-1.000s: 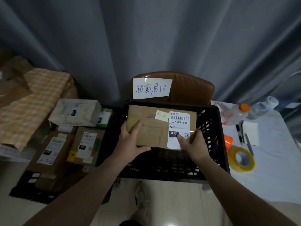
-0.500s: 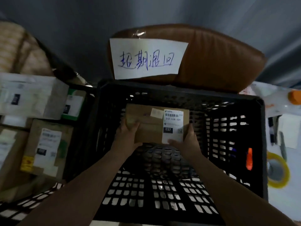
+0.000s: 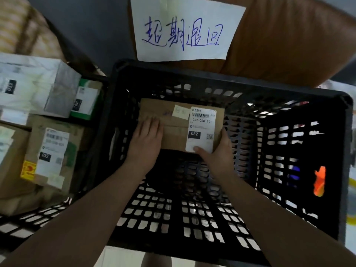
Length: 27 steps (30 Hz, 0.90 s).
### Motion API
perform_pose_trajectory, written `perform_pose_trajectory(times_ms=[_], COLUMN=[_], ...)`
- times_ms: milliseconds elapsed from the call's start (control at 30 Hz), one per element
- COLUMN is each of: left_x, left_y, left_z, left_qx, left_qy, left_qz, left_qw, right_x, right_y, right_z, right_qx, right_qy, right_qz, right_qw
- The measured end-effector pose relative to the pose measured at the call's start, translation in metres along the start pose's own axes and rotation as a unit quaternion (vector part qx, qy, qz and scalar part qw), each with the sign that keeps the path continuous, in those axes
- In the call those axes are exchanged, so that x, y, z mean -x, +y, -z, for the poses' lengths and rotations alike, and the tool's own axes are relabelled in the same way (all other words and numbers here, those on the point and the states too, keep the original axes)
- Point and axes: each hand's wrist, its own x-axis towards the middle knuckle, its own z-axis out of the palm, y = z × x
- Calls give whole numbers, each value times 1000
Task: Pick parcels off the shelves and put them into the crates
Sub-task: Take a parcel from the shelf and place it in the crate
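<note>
A flat brown cardboard parcel (image 3: 173, 130) with a white shipping label reading 032 lies deep inside the black slotted crate (image 3: 342, 143), near its far wall. My left hand (image 3: 146, 139) lies flat on the parcel's left part, fingers together. My right hand (image 3: 217, 153) grips its near right corner, thumb on the label. Both forearms reach down into the crate from the near side.
A brown chair back (image 3: 285, 47) behind the crate carries a white handwritten paper sign (image 3: 185, 29). A second crate on the left holds several parcels: a white box (image 3: 32, 85), a green-edged box (image 3: 86, 101) and a brown labelled box (image 3: 52, 157). Something orange (image 3: 319, 180) shows through the crate's right wall.
Both hands lowered the parcel from above the crate's rim down to its far bottom. The view has closed in on the crate.
</note>
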Motion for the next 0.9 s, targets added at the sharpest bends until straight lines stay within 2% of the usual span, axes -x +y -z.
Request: perform_pose_trajectory(times_ms=[167,333,400,500,633,733,900], left_x=[0,5,6,8,24,53,107], left_y=[7,13,13,12,13,22,38], left_z=[-1,-2,1,16,48,76,149], left_qx=[9,-6,-3,23,27,10,-3], left_qy=[-41,-78,-94,-124,-121,-96,-5], left_qz=[6,0,-5,-2,24,43,82], left_qw=[999,997,996,992,992,994,997], right_x=[-5,-9,-11,-7,17,39,86], right_y=[3,6,1,-11,-25,-38,-90], right_z=[0,5,9,20,44,67,111], right_qx=[-10,23,70,216,327,391,390], right_qy=[23,-46,-70,-92,-67,-68,-59], right_qz=[9,-15,-33,-29,98,190,316], right_qw=[1000,999,995,972,937,898,863])
